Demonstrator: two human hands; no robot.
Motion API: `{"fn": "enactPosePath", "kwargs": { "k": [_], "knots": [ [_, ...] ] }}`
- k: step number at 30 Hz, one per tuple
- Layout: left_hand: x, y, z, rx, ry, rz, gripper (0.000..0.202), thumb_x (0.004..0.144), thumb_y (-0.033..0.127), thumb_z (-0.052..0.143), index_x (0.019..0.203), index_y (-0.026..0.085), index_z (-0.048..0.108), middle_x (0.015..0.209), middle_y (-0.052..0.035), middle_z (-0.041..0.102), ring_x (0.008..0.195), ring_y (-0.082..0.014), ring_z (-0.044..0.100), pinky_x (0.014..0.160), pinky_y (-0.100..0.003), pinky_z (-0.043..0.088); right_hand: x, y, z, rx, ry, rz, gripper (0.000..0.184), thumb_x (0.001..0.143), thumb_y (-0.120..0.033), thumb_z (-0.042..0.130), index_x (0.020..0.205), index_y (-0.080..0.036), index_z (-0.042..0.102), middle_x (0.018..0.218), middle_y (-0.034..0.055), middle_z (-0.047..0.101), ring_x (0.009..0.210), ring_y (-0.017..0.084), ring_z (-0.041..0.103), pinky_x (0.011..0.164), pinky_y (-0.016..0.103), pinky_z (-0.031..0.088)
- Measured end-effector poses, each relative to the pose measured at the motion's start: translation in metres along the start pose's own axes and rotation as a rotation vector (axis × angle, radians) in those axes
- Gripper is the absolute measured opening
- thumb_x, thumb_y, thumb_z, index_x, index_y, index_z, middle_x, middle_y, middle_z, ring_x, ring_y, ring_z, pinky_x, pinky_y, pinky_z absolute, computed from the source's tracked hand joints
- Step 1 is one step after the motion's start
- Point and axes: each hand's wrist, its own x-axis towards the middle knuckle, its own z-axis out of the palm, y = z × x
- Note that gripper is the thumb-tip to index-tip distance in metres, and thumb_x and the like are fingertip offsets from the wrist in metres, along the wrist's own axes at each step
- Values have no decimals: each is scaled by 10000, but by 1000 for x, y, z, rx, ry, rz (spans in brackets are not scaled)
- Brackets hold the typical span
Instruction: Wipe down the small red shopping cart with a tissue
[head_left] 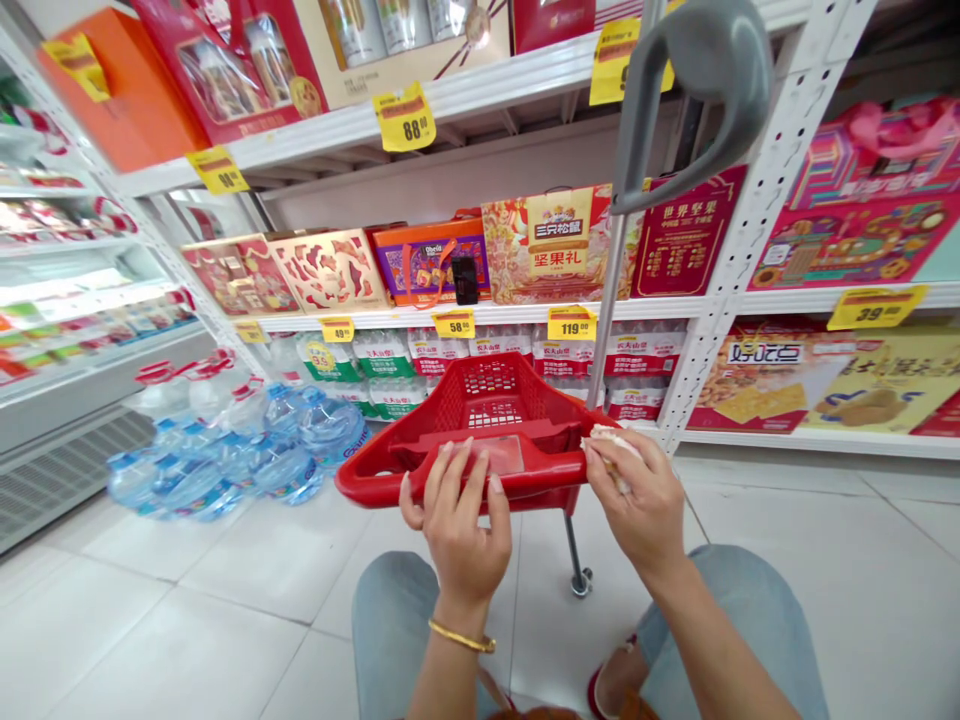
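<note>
A red plastic shopping basket stands tipped on the floor in front of me, with a grey pull handle rising on a metal pole. My left hand rests on the basket's near rim, fingers spread flat over it. A gold bangle sits on that wrist. My right hand is closed on a crumpled whitish cloth, pressed against the rim's right corner. My knees in light jeans show below.
White store shelves hold gift boxes with yellow price tags. Large water bottles lie piled on the floor at the left, beside a chiller cabinet. Pale floor tiles stretch to the right.
</note>
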Motion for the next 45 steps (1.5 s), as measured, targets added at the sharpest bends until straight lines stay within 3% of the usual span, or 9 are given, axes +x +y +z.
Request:
{"fn": "enactPosePath", "kwargs": {
  "k": [3, 8, 13, 18, 22, 32, 37, 42, 45],
  "knots": [
    [4, 18, -2, -9, 35, 23, 279, 848, 180, 564, 1111, 194, 655, 1189, -111, 669, 1192, -264, 555, 1102, -501, 179, -3, -12, 2, -5, -20, -36, 166, 833, -174, 625, 990, -206, 669, 985, 88, 653, 935, 210, 619, 865, 396, 521],
    [8, 42, 3, -205, -112, 80, 268, 884, 171, 482, 1094, 181, 648, 1131, -75, 702, 1133, -220, 601, 1117, -451, 192, -7, -30, 3, 27, -98, -117, 194, 840, -172, 613, 1025, -213, 653, 1007, 91, 667, 961, 221, 621, 924, 461, 499],
    [0, 33, 8, -239, -177, 51, 327, 908, 185, 381, 1125, 144, 622, 1114, -93, 703, 1080, -215, 619, 1078, -432, 256, -8, -38, 6, 118, -137, -175, 221, 844, -149, 597, 1049, -218, 645, 1038, 93, 666, 1027, 223, 620, 999, 514, 469],
    [-4, 16, 6, -212, -219, 92, 318, 916, 186, 402, 1147, 145, 615, 1090, -79, 706, 1045, -200, 619, 1036, -392, 287, -8, -33, 14, 184, -140, -201, 230, 812, -139, 636, 1027, -219, 651, 1039, 87, 664, 1062, 225, 616, 1036, 541, 446],
    [-4, 15, 8, -175, -206, 123, 301, 918, 181, 442, 1166, 153, 612, 1084, -74, 707, 1032, -195, 619, 1036, -382, 274, -7, -26, 16, 225, -133, -168, 238, 803, -123, 634, 1015, -228, 652, 1011, 71, 667, 1007, 205, 632, 1040, 541, 441],
    [-1, 17, 12, -172, -204, 114, 256, 895, 232, 498, 1098, 178, 644, 1027, -60, 714, 987, -195, 627, 1013, -378, 281, 3, 1, 17, 293, -93, -4, 105, 825, -189, 629, 883, -255, 684, 891, 30, 690, 936, 202, 629, 989, 501, 454],
    [-1, 15, 11, -165, -202, 94, 235, 891, 248, 496, 1056, 181, 649, 1001, -66, 717, 972, -207, 630, 1003, -391, 287, 6, 16, 22, 398, -155, 146, 94, 857, -268, 617, 850, -232, 704, 854, 46, 696, 855, 185, 632, 804, 378, 529],
    [0, 17, 10, -167, -179, 92, 226, 893, 252, 488, 1034, 171, 645, 980, -63, 714, 948, -207, 626, 991, -399, 292, 4, 34, 33, 499, -219, 328, 186, 852, -367, 626, 857, -205, 717, 913, 60, 709, 830, 171, 655, 741, 323, 548],
    [-1, 17, 10, -161, -170, 93, 234, 897, 254, 483, 1041, 168, 646, 982, -64, 712, 946, -206, 623, 996, -404, 290, 2, 35, 36, 555, -209, 474, 251, 820, -417, 654, 868, -177, 710, 876, 62, 711, 707, 154, 648, 563, 260, 532]
  ]
}}
